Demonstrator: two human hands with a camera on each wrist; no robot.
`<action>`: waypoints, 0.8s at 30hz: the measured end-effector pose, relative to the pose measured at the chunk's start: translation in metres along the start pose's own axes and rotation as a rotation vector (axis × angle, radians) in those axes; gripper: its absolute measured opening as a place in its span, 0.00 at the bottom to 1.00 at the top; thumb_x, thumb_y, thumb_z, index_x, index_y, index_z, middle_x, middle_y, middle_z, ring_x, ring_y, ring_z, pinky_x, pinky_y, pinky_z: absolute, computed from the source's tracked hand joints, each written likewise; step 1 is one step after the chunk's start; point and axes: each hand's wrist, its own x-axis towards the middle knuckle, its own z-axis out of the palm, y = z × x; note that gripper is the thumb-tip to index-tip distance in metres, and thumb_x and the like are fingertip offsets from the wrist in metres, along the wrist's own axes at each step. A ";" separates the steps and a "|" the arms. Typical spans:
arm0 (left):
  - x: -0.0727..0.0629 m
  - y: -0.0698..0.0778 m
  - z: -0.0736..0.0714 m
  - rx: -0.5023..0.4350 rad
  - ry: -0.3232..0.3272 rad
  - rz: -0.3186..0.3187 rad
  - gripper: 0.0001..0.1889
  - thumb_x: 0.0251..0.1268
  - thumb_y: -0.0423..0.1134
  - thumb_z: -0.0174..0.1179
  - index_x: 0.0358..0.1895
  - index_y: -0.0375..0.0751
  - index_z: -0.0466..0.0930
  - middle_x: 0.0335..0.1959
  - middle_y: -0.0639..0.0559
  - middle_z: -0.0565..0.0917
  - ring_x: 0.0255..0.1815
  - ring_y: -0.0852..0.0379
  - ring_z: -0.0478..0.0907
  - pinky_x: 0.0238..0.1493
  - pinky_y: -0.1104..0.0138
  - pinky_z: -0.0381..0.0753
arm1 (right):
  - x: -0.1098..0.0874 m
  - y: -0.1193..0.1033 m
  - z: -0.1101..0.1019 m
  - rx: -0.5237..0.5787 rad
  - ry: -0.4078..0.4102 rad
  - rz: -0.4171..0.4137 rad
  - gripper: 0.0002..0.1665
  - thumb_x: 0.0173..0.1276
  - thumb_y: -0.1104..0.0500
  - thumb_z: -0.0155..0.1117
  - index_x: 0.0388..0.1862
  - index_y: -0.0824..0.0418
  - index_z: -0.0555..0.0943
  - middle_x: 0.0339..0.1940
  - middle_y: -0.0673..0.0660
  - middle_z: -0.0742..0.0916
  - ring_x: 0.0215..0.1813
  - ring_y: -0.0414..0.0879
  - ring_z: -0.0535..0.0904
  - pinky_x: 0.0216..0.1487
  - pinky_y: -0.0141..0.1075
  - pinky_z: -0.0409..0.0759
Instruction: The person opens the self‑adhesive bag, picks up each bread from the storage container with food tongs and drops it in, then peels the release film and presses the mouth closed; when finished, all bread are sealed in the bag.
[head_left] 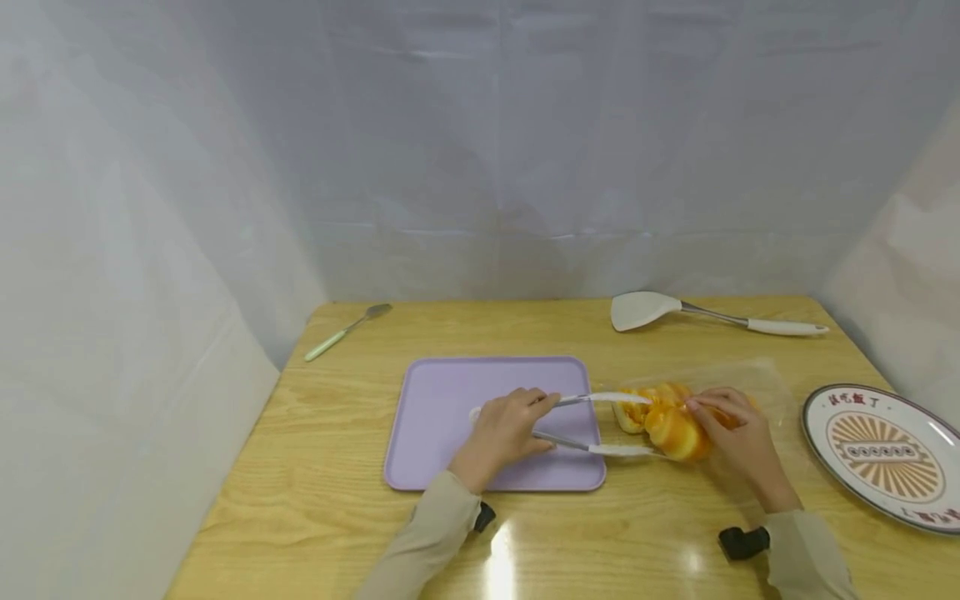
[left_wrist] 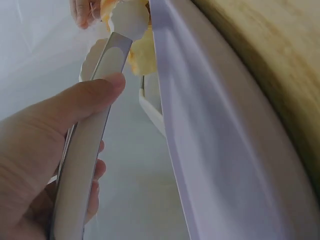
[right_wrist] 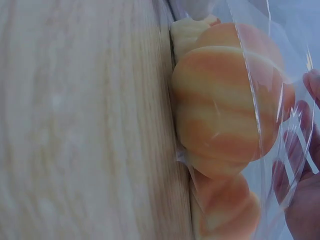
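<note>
My left hand (head_left: 504, 435) grips a pair of metal tongs (head_left: 562, 441) with white tips, above the right part of a lilac tray (head_left: 442, 421). The left wrist view has the thumb pressed along one tong arm (left_wrist: 87, 145). Spread apart, the white tips reach about golden-brown bread rolls (head_left: 678, 433) lying right of the tray. Several rolls (right_wrist: 225, 100) are in a clear plastic bag (right_wrist: 255, 120), close against the wooden table. With thumb and fingers, my right hand (head_left: 742, 442) pinches the bag's film over the rolls.
A white spatula (head_left: 645, 310) lies along the back right. At the back left is a small utensil with a pale green handle (head_left: 327, 345). On the right stands a patterned oval plate (head_left: 885, 454). White sheeting (head_left: 487, 150) hangs behind and beside the wooden table (head_left: 300, 483).
</note>
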 end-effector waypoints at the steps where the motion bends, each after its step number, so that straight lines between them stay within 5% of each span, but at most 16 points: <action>1: 0.001 0.000 0.000 0.003 -0.001 0.010 0.35 0.42 0.55 0.77 0.58 0.49 0.80 0.48 0.54 0.86 0.41 0.59 0.83 0.34 0.72 0.83 | 0.000 0.000 0.000 0.002 0.001 -0.002 0.08 0.65 0.71 0.64 0.42 0.71 0.85 0.42 0.28 0.78 0.49 0.24 0.71 0.52 0.12 0.66; 6: 0.005 0.001 0.001 -0.009 -0.024 0.012 0.33 0.44 0.55 0.76 0.58 0.50 0.81 0.47 0.55 0.86 0.41 0.59 0.83 0.33 0.71 0.83 | 0.000 -0.001 0.002 0.017 0.006 -0.013 0.08 0.64 0.72 0.64 0.41 0.72 0.85 0.42 0.28 0.78 0.49 0.24 0.72 0.53 0.12 0.66; 17: 0.003 0.003 0.006 -0.245 -0.192 -0.173 0.33 0.47 0.58 0.73 0.60 0.51 0.81 0.45 0.57 0.86 0.40 0.60 0.82 0.35 0.68 0.82 | 0.002 -0.001 0.001 0.019 0.007 0.022 0.08 0.68 0.69 0.62 0.42 0.71 0.85 0.42 0.28 0.79 0.49 0.24 0.72 0.54 0.13 0.67; 24: 0.000 0.006 0.009 -0.193 -0.139 -0.120 0.33 0.45 0.56 0.75 0.58 0.48 0.81 0.46 0.54 0.86 0.43 0.57 0.84 0.33 0.69 0.83 | 0.000 0.000 0.001 0.000 0.014 0.014 0.08 0.65 0.70 0.64 0.42 0.70 0.85 0.42 0.28 0.79 0.48 0.23 0.72 0.52 0.13 0.67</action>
